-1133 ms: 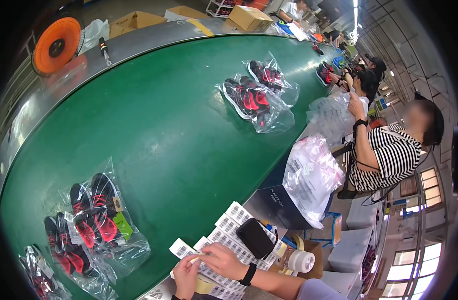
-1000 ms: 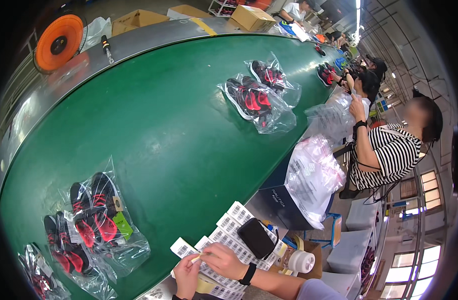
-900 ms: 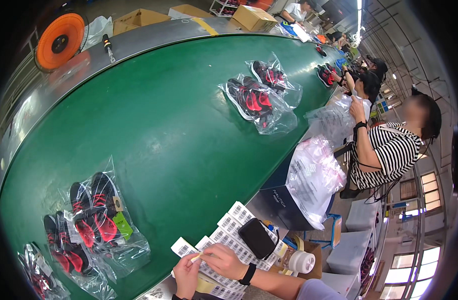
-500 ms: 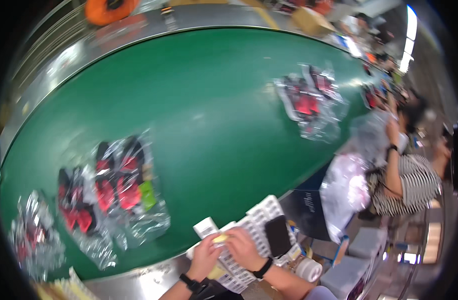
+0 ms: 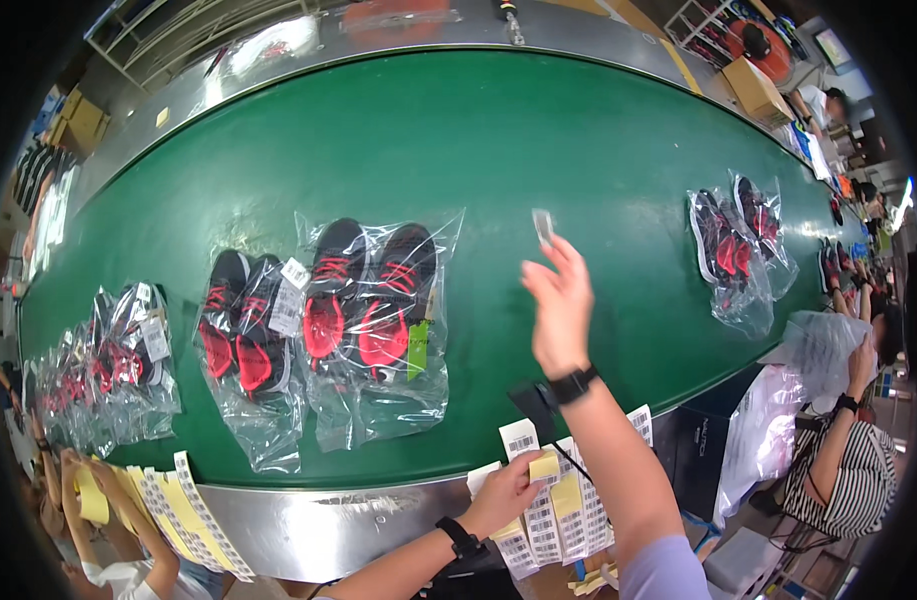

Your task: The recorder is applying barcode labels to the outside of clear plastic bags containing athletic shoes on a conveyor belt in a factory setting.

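Observation:
My right hand (image 5: 562, 310) is raised over the green belt (image 5: 538, 130), with a small pale label (image 5: 542, 226) at its fingertips. The label stands out past the index finger; how the fingers grip it is partly hidden. Lower down, my left hand (image 5: 500, 498) has its fingers closed on the edge of the barcode label sheets (image 5: 570, 515) with yellow backing. To the left of my right hand lies a pair of black and red sneakers (image 5: 383, 290) in a clear bag with a green tag (image 5: 417, 350). Another bagged pair (image 5: 240, 325) with a white label is beside it.
More bagged sneakers (image 5: 128, 345) lie at the left and another bagged pair (image 5: 738, 240) at the far right. A metal edge (image 5: 358, 515) runs along the belt. Co-workers sit at both sides; one handles label strips (image 5: 188, 510). A dark box (image 5: 713, 440) stands at right.
My right hand has left the label sheets and moved up over the belt with a small label. My left hand stays at the sheets. The whole view has shifted, and the shoes appear farther right.

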`<state>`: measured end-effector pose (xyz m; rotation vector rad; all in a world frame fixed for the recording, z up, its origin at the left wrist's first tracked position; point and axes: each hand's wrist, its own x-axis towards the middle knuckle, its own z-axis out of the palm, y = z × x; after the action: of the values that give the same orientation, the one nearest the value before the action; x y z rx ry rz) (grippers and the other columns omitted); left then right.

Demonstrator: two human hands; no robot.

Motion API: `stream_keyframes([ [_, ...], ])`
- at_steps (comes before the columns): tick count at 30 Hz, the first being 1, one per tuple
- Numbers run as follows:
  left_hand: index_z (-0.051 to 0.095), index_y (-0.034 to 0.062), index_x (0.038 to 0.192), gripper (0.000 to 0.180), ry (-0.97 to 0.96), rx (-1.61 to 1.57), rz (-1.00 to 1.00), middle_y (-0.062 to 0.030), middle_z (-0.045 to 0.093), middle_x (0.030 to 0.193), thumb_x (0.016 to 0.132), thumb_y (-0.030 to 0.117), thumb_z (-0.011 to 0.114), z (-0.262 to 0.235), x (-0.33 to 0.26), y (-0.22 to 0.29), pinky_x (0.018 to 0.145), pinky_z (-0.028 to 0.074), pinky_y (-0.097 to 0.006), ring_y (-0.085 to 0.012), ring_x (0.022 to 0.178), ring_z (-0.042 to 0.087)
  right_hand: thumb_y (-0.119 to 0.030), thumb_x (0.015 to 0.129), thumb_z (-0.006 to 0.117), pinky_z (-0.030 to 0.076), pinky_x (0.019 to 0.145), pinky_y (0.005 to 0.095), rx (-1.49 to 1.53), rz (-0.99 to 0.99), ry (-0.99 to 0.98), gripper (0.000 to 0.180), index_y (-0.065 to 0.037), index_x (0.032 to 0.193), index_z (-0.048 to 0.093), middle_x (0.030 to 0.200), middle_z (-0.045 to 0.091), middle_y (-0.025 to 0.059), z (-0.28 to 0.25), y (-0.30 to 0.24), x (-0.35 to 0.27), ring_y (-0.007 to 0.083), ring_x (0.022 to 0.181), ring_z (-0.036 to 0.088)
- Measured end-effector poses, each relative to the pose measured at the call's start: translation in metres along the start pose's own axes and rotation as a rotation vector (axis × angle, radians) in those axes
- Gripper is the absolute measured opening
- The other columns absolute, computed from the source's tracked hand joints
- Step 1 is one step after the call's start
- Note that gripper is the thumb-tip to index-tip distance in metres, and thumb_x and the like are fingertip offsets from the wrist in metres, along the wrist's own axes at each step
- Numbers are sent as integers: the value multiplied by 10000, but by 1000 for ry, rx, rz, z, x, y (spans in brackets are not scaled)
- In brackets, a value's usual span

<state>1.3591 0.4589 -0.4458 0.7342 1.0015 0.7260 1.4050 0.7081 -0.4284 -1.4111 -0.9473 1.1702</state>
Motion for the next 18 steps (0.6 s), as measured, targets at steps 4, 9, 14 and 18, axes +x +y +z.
stream_keyframes([
  [4,450,21,1417,483,-53,-67,-76,-66,699,939,965,44,618,5,0,2,678,510,-252,-82,823,645,-69,833,717,540,705,341,-353,-17,-142,732,-57,1468,353,917,630,79,56,42,38,166,784,614],
  [9,523,-14,1287,361,6,-249,-9,-129,665,1227,943,24,624,3,1,-17,946,532,-341,-201,1112,654,-111,836,667,536,751,444,-449,10,-109,842,-61,1541,208,807,679,192,111,54,44,362,777,684],
  [14,584,-24,1189,373,23,199,61,-163,728,1054,884,151,711,-2,-3,-13,819,532,-343,-224,986,698,-35,818,632,534,753,440,-554,80,-141,843,-62,1542,200,813,690,189,115,61,45,382,798,690],
  [18,605,-29,1138,335,-11,246,106,-172,734,957,871,143,714,1,-1,-16,768,540,-354,-226,914,714,55,786,598,534,735,414,-396,39,-102,832,-66,1534,254,765,680,145,107,73,46,314,750,688],
])
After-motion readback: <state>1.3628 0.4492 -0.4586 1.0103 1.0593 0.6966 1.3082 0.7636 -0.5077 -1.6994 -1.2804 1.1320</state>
